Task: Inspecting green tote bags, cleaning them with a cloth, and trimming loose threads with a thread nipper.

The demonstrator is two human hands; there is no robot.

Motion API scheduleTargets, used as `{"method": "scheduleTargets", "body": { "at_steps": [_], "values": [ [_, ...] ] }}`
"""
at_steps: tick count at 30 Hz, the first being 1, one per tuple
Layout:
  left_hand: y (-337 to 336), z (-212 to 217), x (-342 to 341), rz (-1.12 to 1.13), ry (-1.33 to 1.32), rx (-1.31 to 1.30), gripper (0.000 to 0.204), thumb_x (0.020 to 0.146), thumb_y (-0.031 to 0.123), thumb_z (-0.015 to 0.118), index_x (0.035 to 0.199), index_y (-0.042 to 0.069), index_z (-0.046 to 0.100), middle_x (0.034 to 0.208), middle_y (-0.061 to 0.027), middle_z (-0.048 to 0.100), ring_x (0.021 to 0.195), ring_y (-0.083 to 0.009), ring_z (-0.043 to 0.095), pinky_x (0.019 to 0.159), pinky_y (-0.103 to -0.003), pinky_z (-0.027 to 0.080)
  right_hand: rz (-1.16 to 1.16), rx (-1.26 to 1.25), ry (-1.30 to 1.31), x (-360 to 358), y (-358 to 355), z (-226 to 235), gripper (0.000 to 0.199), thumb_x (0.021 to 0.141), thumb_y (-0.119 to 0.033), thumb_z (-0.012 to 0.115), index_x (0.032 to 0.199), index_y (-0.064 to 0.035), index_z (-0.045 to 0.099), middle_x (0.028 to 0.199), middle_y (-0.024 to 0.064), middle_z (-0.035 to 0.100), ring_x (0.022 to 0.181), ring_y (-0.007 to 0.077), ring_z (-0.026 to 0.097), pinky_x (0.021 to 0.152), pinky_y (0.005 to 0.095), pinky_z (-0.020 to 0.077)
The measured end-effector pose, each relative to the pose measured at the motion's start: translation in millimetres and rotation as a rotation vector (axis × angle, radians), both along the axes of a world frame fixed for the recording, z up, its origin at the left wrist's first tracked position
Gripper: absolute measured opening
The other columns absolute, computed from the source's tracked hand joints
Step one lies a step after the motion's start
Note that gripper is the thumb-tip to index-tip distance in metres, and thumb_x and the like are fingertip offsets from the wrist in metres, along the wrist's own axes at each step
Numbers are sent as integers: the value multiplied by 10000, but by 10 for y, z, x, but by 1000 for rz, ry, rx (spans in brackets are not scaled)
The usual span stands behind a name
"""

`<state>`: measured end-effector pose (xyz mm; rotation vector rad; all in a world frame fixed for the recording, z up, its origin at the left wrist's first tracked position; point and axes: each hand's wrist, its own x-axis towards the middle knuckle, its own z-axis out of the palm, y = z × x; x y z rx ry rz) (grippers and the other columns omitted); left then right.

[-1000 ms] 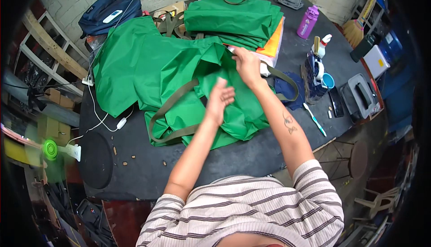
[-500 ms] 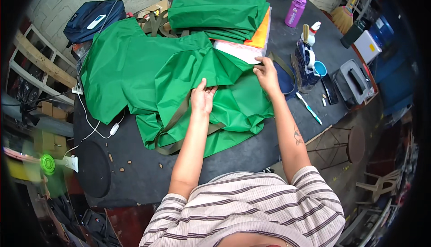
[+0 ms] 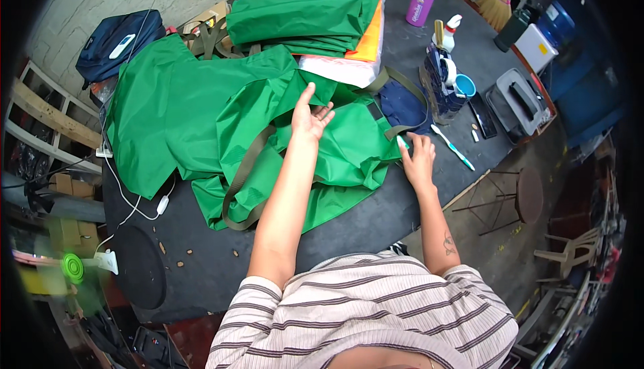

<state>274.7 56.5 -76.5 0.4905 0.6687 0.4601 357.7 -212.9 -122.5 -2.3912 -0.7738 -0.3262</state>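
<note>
A green fabric bag (image 3: 329, 151) with an olive-brown webbing strap (image 3: 243, 174) lies loosely spread and creased in front of me. My left hand (image 3: 310, 117) is over its middle, palm turned up, thumb and fingers apart, against the folded-back green edge. At the bag's right corner is my right hand (image 3: 420, 160), its thumb by the fabric edge and its fingers slightly bent and apart. More green fabric (image 3: 191, 100) spreads out to the left. Beyond it sits a stack of folded green bags (image 3: 305, 17) with dark handles, on orange and white material.
To the right are a navy pouch (image 3: 402, 104), an organizer (image 3: 439, 90) with a tape roll, a toothbrush (image 3: 454, 149), a phone (image 3: 483, 115) and a grey case (image 3: 515, 100). A purple bottle (image 3: 421, 1) stands behind. A white cable (image 3: 137, 201) runs along the left.
My right hand has moved from the upper right edge down to the bag's right corner. My left hand has shifted upward with fingers more spread, and the raised green flap has dropped back. The view has shifted.
</note>
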Motion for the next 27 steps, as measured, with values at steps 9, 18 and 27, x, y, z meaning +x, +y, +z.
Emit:
{"method": "scheduleTargets", "body": {
  "at_steps": [9,18,27],
  "values": [
    [279,-56,88,-87,125,119,547,797,472,629,1094,20,549,1020,-167,600,990,-315,577,878,-455,436,79,-365,347,431,106,259,260,693,-118,707,890,-7,579,912,210,615,893,375,606,777,463,485],
    [149,-187,250,39,-10,32,359,853,253,635,1076,10,492,960,-192,601,925,-334,614,871,-471,472,234,375,359,-131,814,944,376,909,-365,519,1068,-24,496,917,215,600,838,329,607,755,399,466],
    [208,-318,54,141,-167,-142,369,936,245,409,1099,-81,464,1034,-224,566,967,-373,570,896,-471,465,327,219,288,-463,1770,313,360,817,-374,571,977,-55,525,896,173,583,856,377,584,727,482,466]
  ]
}}
